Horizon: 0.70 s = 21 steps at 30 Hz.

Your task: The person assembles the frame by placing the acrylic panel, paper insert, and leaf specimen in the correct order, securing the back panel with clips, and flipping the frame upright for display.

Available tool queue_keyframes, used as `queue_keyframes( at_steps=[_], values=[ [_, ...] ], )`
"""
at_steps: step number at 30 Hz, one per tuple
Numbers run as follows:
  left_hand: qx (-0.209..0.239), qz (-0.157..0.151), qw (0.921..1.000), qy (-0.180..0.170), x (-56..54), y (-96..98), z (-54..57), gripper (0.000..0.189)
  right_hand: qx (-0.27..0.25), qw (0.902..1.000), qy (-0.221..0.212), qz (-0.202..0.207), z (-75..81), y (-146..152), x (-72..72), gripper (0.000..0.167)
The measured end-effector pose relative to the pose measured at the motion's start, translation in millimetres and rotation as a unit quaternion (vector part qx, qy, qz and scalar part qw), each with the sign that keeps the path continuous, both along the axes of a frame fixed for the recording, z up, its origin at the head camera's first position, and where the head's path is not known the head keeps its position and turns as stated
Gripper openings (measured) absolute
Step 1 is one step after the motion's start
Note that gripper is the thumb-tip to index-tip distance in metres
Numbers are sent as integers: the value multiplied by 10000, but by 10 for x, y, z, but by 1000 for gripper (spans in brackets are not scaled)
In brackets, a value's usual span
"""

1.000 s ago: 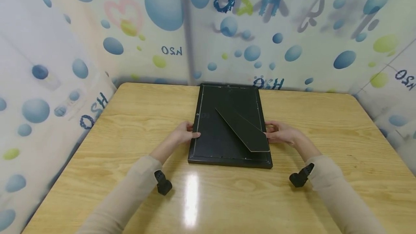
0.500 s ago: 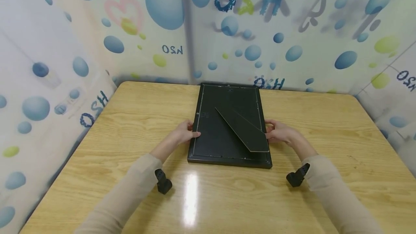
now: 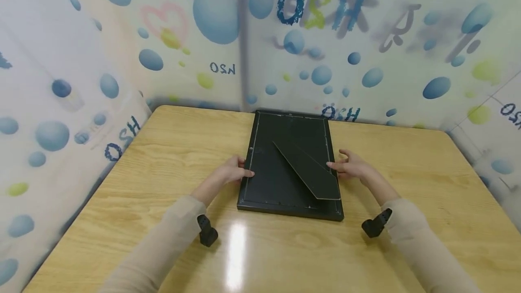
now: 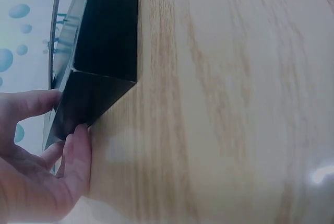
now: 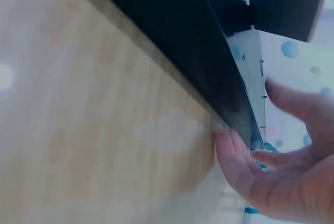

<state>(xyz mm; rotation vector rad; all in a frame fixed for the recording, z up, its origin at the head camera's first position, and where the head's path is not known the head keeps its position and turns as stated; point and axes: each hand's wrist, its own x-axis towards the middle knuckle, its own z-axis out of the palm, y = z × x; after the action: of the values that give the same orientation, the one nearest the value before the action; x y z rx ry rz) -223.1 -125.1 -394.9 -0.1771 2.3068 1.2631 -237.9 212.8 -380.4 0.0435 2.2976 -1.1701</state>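
A black picture frame (image 3: pixel 266 184) lies face down, its easel stand (image 3: pixel 309 171) slanting across the back and raised at the wide end. My left hand (image 3: pixel 232 171) pinches the left edge, thumb at the back's rim and fingers against the side, as the left wrist view shows. At the opposite edge is my right hand (image 3: pixel 353 166), fingers loosely spread. In the right wrist view its lower fingertips (image 5: pixel 224 135) are right at the frame's side near the table, while the thumb (image 5: pixel 287 98) stands off the back.
The frame lies on a light wooden table (image 3: pixel 195 144), its far end close to the patterned wall (image 3: pixel 268 58). Another patterned wall (image 3: pixel 53 103) runs along the left. A black camera (image 3: pixel 208 234) hangs at the left wrist, another (image 3: pixel 374 225) at the right.
My right hand has loosened: its thumb has come up over the frame's edge and its index finger stands away from the side. The left hand keeps its hold. The head view has shifted slightly.
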Motion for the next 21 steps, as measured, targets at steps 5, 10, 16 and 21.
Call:
queue_keyframes(
  at_steps=[5,10,16,21],
  values=[
    [91,112,9999,16,19,30,-19,51,1358,9852,1005,278,-1,-36,-273,82],
    [196,134,9997,70,48,28,-58,50,2403,9558,1502,789,51,-150,-555,80],
    [147,306,9993,133,89,-15,-52,48,2560,9316,2129,1454,57,-248,-832,73],
    [187,269,9993,180,89,8,-15,49,2139,9197,2731,1836,13,-216,-997,66]
  ],
)
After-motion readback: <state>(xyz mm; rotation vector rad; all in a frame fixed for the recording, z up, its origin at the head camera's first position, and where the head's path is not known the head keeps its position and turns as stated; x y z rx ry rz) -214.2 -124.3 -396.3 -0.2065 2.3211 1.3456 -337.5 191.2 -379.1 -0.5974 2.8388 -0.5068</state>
